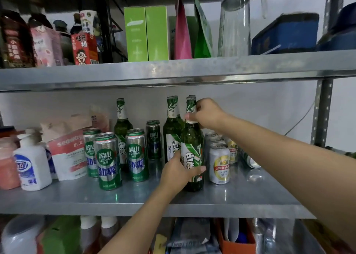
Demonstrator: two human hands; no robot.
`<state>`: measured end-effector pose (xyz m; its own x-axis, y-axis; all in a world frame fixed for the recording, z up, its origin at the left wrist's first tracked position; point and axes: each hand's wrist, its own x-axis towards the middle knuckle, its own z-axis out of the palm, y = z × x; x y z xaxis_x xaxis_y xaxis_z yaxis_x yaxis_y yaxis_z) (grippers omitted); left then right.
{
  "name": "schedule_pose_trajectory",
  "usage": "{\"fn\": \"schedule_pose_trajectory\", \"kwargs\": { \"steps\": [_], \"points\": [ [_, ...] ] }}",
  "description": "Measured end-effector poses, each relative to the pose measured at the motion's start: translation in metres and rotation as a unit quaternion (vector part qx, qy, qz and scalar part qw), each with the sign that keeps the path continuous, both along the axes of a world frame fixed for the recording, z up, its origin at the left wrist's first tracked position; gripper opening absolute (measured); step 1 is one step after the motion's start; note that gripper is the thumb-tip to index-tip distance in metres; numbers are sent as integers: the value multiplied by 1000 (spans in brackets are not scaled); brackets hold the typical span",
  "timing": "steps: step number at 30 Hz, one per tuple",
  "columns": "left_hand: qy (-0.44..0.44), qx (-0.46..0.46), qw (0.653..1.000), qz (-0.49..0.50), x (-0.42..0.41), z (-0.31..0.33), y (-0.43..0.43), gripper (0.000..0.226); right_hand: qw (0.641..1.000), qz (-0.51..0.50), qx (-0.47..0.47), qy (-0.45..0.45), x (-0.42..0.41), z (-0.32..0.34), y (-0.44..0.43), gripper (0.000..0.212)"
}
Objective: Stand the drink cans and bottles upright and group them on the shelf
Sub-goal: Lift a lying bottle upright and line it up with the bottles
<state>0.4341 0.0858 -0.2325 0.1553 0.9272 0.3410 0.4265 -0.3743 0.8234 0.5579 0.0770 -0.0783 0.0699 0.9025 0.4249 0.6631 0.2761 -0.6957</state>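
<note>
Gripping a green beer bottle (192,151) that stands upright near the front of the middle shelf (134,199), the person's left hand (179,169) wraps its lower body while the right hand (206,113) pinches its neck. Left of this bottle, tall green cans (109,161) stand upright; just right of it stand white-and-gold cans (219,163). Behind it stand more green bottles (171,130). Farther right, one tipped can (250,160) lies on its side, seemingly the main job left.
</note>
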Motion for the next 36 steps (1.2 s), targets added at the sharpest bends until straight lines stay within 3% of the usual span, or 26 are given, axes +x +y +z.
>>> {"fn": "schedule_pose_trajectory", "kwargs": {
  "steps": [3,6,10,15,25,36],
  "points": [
    [87,11,996,3,-8,-11,0,74,1000,7,-16,-20,2,-2,0,30],
    [194,47,978,66,-11,-16,-3,75,995,-11,-36,-93,0,-7,-3,43],
    [266,67,953,126,-4,-12,-2,73,993,-37,-37,-103,-1,-7,-2,50],
    [251,69,952,161,5,-17,11,65,989,-58,-33,-132,1,-7,13,48],
    [195,55,970,135,17,-26,39,40,980,-94,-60,-166,5,-3,41,58],
    [309,89,936,141,22,-16,45,47,984,-88,-81,-130,13,-5,61,55]
  ]
}}
